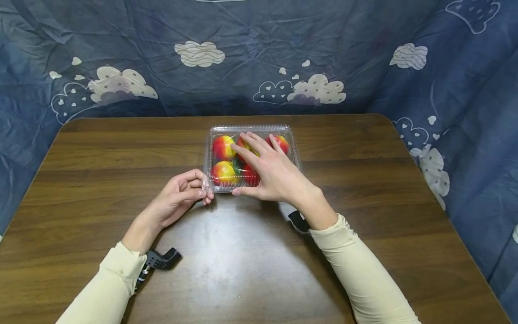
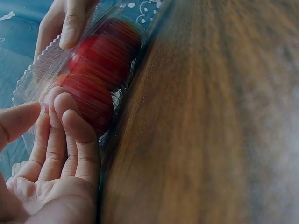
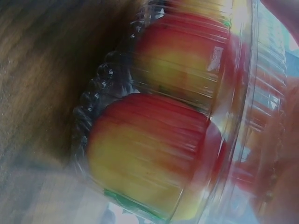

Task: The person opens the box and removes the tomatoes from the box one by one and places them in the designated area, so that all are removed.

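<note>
A clear plastic clamshell box with its lid down sits near the table's far edge. Inside lie several round red-and-yellow fruits, with a bit of green leaf against the wall in the right wrist view. At the box's near left corner my left hand pinches the lid's rim between thumb and fingers. My right hand lies spread across the lid, fingers straight and thumb at the near edge, covering some of the fruit. In the left wrist view its thumb touches the rim.
The brown wooden table has rounded far corners. Behind it and on the right hangs a blue curtain with a cloud print. Black wrist mounts stick out beneath both forearms, close above the tabletop.
</note>
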Motion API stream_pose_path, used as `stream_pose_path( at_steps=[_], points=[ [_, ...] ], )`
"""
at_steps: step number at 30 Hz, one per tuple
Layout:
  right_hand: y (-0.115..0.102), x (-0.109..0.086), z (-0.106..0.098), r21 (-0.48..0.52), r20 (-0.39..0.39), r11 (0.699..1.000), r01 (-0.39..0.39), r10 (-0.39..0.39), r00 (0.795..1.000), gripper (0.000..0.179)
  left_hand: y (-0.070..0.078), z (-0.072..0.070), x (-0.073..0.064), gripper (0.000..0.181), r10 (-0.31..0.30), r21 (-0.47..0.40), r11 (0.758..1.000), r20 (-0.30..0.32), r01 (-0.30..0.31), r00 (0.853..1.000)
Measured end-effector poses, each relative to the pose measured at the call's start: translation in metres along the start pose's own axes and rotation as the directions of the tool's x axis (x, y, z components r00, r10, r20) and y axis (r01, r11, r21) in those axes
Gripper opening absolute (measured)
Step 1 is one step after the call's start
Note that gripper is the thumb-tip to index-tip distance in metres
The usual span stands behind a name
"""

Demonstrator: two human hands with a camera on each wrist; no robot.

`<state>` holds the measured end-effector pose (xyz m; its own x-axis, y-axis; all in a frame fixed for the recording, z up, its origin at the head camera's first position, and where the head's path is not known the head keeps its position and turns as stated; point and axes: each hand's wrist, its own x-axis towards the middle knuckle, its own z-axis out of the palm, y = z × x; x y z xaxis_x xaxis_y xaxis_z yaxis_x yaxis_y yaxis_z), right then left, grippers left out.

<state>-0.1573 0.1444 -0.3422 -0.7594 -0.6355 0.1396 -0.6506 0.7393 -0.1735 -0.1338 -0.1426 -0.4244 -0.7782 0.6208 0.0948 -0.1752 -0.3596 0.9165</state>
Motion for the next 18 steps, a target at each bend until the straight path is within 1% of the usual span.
stream_pose_path(
  at_steps=[5, 8, 12, 18],
  points=[
    [0.000, -0.001, -0.002, -0.020, -0.004, 0.999, 0.026, -0.026, 1.000, 0.106, 0.001, 0.001, -0.002, 0.017, -0.022, -0.008, 1.000, -0.005, 0.022, 1.000],
    [0.000, -0.003, -0.005, -0.030, 0.005, 0.999, 0.024, -0.024, 1.000, 0.106, 0.000, 0.001, -0.002, 0.017, -0.028, -0.008, 1.000, -0.006, 0.028, 1.000],
    [-0.001, -0.006, -0.012, -0.027, 0.012, 1.000, 0.010, -0.009, 1.000, 0.104, -0.001, 0.001, -0.002, 0.018, -0.026, -0.011, 1.000, -0.007, 0.026, 1.000],
    [0.001, -0.009, -0.024, -0.016, 0.023, 1.000, -0.010, 0.010, 1.000, 0.099, -0.001, -0.001, -0.001, 0.019, -0.006, -0.012, 1.000, 0.007, 0.007, 1.000]
  ],
)
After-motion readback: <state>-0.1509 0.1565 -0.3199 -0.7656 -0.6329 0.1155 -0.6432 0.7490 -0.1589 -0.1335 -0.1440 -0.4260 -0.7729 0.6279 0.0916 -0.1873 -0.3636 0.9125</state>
